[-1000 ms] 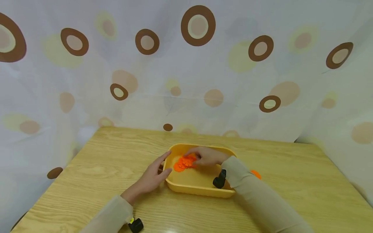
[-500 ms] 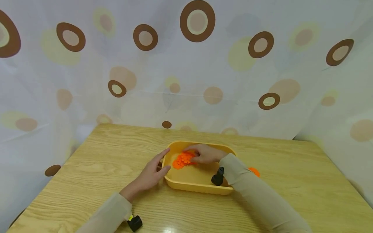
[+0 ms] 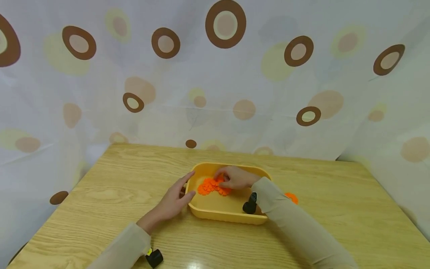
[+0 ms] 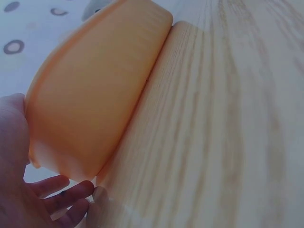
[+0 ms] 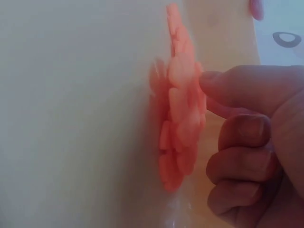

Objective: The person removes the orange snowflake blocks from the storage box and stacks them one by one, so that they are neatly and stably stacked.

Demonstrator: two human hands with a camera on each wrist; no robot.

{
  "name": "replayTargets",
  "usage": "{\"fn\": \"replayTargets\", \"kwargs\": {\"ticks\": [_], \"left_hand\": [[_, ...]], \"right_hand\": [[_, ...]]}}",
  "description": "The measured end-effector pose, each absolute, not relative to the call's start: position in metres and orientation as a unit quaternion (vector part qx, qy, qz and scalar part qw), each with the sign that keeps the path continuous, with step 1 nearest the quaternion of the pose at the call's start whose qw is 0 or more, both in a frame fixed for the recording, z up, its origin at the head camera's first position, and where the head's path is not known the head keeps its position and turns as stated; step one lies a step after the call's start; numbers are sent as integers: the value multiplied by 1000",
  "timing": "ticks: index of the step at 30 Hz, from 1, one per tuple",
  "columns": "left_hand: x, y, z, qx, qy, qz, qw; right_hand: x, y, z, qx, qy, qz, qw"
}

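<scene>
In the head view my right hand reaches into a yellow tray. It is over a pile of orange flower-shaped discs. The right wrist view has my thumb against the stacked orange discs, with the index finger mostly behind them and the other fingers curled. Thumb and index finger seem to pinch a disc. My left hand touches the tray's left end, thumb and index finger spread apart at the rim. In the left wrist view its other fingers lie loosely below the tray's end wall.
Another orange disc lies on the wooden table right of the tray, partly behind the right sleeve. A black wrist camera hangs from the right cuff over the tray. A patterned curtain stands behind the table.
My right thumb and fingers have shifted slightly over the pile, and some orange discs now lie further right and nearer. The left hand stays at the tray's end.
</scene>
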State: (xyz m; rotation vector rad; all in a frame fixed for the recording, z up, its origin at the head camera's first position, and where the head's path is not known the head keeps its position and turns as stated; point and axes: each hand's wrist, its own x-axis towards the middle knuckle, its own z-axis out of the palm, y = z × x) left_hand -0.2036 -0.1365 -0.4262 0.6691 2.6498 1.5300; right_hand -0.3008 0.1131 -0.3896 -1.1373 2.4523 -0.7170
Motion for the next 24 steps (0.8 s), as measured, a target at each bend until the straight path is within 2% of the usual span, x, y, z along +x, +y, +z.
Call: {"fn": "replayTargets", "kwargs": {"ticks": [15, 24], "left_hand": [[-204, -137, -425, 204, 848, 489, 11], [-204, -137, -426, 217, 844, 491, 7]], "right_hand": [[-303, 110, -394, -377, 875, -246, 177], [-300, 110, -393, -391, 877, -234, 148]]}}
